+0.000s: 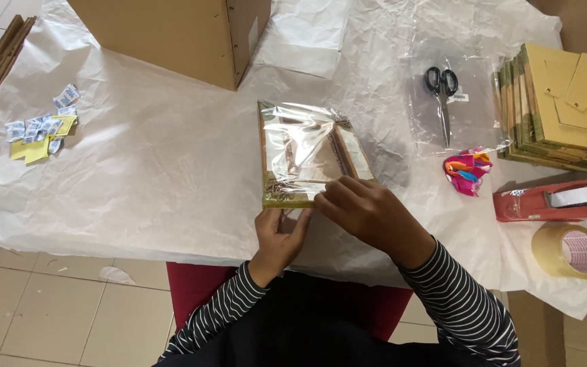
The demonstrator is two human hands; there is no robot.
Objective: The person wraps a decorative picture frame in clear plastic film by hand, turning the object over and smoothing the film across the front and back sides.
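White crinkled paper [171, 177] over the table, tiled floor [56, 319] below

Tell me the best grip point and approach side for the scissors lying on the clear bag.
Probably the black handle loops of the scissors, taken from above on the far side. They lie flat on the clear plastic bag, blades shut and pointing toward the person; the loops are the thickest part, away from the tip, with open paper beyond them.
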